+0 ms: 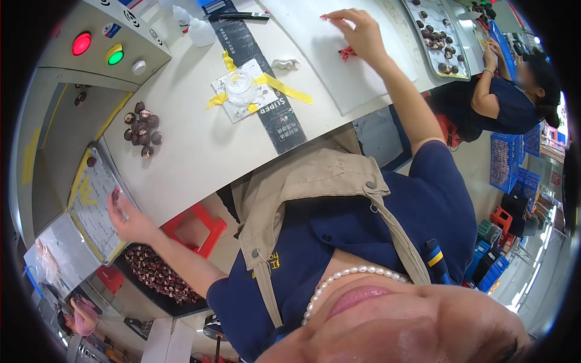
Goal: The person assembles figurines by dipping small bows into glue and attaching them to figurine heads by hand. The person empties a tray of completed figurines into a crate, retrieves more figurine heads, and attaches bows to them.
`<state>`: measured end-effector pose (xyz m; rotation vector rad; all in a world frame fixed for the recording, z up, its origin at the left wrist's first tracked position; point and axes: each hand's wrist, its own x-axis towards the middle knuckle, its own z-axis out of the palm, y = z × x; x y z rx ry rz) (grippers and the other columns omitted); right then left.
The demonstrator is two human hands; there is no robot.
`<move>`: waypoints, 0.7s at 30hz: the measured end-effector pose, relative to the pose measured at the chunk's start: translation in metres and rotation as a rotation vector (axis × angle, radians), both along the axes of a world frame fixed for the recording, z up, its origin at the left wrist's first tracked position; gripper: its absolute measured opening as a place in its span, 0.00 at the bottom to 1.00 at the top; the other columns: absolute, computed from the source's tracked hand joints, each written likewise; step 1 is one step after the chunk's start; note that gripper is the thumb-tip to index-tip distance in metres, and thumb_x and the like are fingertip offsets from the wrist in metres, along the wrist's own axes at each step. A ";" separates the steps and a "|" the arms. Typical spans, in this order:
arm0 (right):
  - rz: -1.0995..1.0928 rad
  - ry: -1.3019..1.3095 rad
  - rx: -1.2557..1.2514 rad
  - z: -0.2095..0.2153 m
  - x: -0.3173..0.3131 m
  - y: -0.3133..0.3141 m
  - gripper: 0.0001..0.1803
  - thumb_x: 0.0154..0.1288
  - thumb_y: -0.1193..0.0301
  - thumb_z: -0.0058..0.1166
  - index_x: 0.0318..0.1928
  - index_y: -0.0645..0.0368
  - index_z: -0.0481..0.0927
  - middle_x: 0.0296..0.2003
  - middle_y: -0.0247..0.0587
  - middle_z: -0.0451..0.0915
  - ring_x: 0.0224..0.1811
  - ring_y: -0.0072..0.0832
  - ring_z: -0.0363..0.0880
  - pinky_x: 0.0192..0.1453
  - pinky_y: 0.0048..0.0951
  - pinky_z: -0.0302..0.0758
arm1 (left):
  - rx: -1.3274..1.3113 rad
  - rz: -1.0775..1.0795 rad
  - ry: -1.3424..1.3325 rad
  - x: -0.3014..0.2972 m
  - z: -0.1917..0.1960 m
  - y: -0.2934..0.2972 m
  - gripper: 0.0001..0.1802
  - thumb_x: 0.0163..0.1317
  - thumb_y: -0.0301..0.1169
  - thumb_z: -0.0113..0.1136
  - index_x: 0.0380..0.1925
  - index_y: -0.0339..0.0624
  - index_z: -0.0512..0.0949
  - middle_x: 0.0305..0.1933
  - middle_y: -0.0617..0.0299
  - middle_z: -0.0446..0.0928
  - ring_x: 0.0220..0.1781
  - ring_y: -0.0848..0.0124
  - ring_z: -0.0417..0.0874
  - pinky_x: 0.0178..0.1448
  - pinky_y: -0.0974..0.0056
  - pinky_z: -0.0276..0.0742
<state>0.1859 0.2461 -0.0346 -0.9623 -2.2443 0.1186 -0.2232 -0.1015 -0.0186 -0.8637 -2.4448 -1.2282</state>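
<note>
Hands work far apart, at opposite ends of the white bench (pixel 193 151). The left hand (pixel 130 221) reaches to a metal tray (pixel 91 212) at the bench's left edge, fingers pinched on a small dark part (pixel 115 195) over the tray's near side. The right hand (pixel 363 33) stretches to the far right end, over a white mat (pixel 363 78); its fingertips close on a small red piece (pixel 327 17) near the mat's far edge, and a second red piece (pixel 347 53) lies just beside the palm.

Risks, as I judge them: with both arms at full reach and eyes unable to follow both, either pinch could slip. The dark part, round by its look, would roll off the tray toward the bin of parts (pixel 157 275) below the bench edge. The loose pile of dark parts (pixel 142 128) sits near the left edge with nothing to hold it, so a sweeping forearm could scatter it. The palm could also brush the second red piece and shift it on the mat. The taped clear dish (pixel 240 86) at mid-bench lies between the arms and looks safe.
</note>
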 end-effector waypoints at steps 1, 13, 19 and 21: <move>0.178 0.207 -0.028 -0.002 0.004 0.018 0.08 0.55 0.73 0.57 0.37 0.56 0.81 0.32 0.40 0.80 0.37 0.34 0.76 0.43 0.30 0.72 | -0.102 0.101 0.075 -0.023 0.004 -0.024 0.14 0.59 0.33 0.58 0.43 0.38 0.78 0.37 0.57 0.82 0.37 0.69 0.81 0.44 0.68 0.75; -0.041 -0.121 -0.111 0.004 -0.051 0.005 0.09 0.54 0.71 0.57 0.34 0.62 0.81 0.30 0.48 0.79 0.34 0.37 0.78 0.40 0.32 0.73 | -0.224 -0.135 0.328 -0.058 0.007 0.030 0.14 0.57 0.43 0.57 0.40 0.55 0.81 0.31 0.63 0.82 0.37 0.65 0.81 0.58 0.48 0.59; 0.227 0.260 -0.617 0.019 -0.040 -0.038 0.10 0.62 0.71 0.55 0.42 0.61 0.76 0.30 0.34 0.79 0.38 0.18 0.77 0.42 0.20 0.73 | -0.746 -0.243 0.276 -0.023 0.025 0.123 0.12 0.57 0.42 0.55 0.41 0.58 0.80 0.37 0.67 0.82 0.43 0.66 0.79 0.57 0.55 0.57; 0.307 0.401 -0.905 0.029 -0.043 -0.069 0.10 0.63 0.72 0.54 0.43 0.64 0.74 0.34 0.36 0.80 0.41 0.20 0.77 0.46 0.20 0.73 | -0.917 -0.243 0.314 -0.027 0.018 0.132 0.12 0.58 0.42 0.54 0.41 0.59 0.80 0.38 0.67 0.82 0.44 0.66 0.79 0.56 0.54 0.57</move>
